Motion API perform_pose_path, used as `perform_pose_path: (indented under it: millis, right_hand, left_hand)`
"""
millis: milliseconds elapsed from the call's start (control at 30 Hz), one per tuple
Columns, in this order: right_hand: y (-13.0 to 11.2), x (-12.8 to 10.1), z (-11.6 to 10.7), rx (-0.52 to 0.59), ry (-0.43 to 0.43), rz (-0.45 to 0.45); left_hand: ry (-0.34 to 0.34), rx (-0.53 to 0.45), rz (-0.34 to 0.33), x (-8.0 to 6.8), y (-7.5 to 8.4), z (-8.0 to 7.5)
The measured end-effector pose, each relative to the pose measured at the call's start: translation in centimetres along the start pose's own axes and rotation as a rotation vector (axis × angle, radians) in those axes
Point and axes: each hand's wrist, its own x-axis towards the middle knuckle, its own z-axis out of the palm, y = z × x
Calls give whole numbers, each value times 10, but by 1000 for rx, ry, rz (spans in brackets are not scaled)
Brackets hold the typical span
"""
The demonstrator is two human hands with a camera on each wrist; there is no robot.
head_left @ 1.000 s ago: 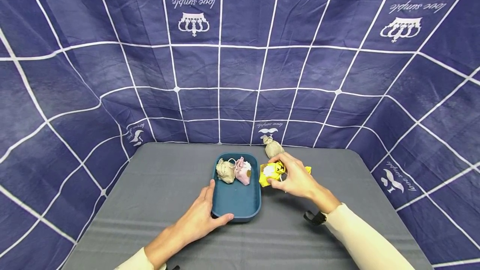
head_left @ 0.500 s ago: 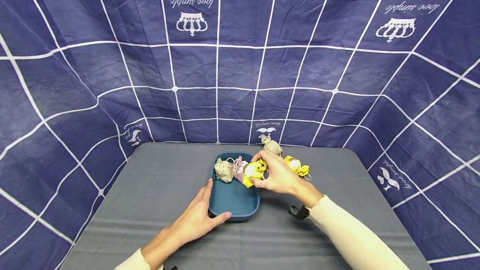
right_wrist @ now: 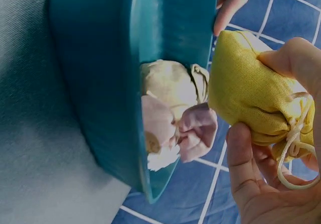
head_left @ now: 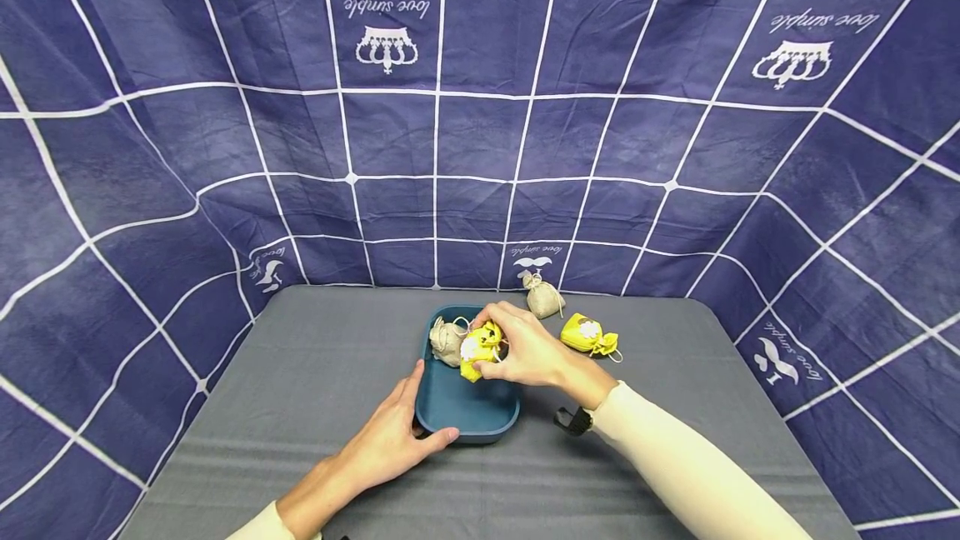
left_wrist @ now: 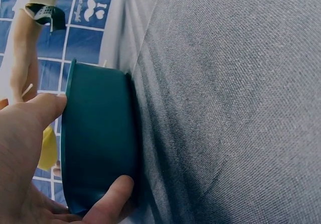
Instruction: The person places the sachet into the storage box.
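The right hand (head_left: 522, 348), gripping a yellow pouch (head_left: 472, 354) between thumb and fingers, had moved from the right edge of the blue tray (head_left: 465, 408) to above its interior, so placement appeared near, while the left hand (head_left: 384, 442) rested extended fingers against its side.

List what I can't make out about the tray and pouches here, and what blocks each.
- Head view: the pink pouch, mostly hidden by the right hand and the yellow pouch it holds.
- Left wrist view: the inside of the tray, hidden by its outer wall.
- Right wrist view: most of the left hand, cut off by the top edge.
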Motion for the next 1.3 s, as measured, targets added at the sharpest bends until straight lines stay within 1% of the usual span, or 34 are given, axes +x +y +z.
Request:
perform_pose_path:
  millis: [133, 400, 533, 767, 933, 1100, 1200, 1300]
  right_hand:
    - [-2, 7, 5, -13, -26, 9]
    - [-8, 21, 17, -29, -71, 3]
    - [-12, 27, 23, -47, -125, 12]
    - [-17, 35, 31, -63, -212, 31]
    - [-20, 42, 38, -106, -263, 43]
    - [-30, 49, 43, -184, -325, 76]
    - [-34, 51, 44, -220, -344, 79]
    - [-35, 50, 43, -220, -352, 83]
  left_hand:
    - [5, 7, -2, -1, 1, 0]
    - [0, -13, -18, -1, 1, 1]
    - [-3, -21, -26, -1, 0, 2]
    - [5, -23, -12, -3, 0, 1]
    - [-5, -27, -14, -2, 1, 0]
    - [-6, -24, -29, -1, 1, 1]
    - [0, -15, -29, 0, 1, 2]
    - [-1, -16, -30, 1, 2, 2]
